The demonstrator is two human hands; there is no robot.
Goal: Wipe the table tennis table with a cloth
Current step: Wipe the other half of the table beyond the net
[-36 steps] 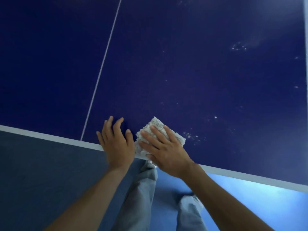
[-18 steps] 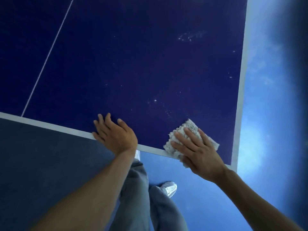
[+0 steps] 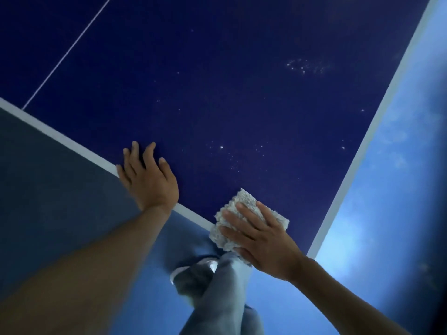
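The dark blue table tennis table [image 3: 242, 93] fills the upper view, with white edge lines and a thin white centre line [image 3: 67, 52]. A folded white textured cloth [image 3: 244, 204] lies on the table's near edge, close to the near right corner. My right hand [image 3: 263, 240] presses flat on the cloth with straight, spread fingers. My left hand [image 3: 147, 177] rests flat on the table's near edge to the left of the cloth, fingers straight. White dust specks [image 3: 304, 66] dot the surface farther out and near the middle.
The table's near right corner [image 3: 310, 255] is just right of my right hand. Blue floor [image 3: 387, 213] lies beyond the right edge, darker grey-blue floor [image 3: 48, 189] below the near edge. My legs in light trousers [image 3: 217, 298] and a shoe [image 3: 193, 269] stand below the edge.
Both hands and the cloth have slid rightward along the near edge toward the table's right corner. The view has turned, so the right edge now runs diagonally.
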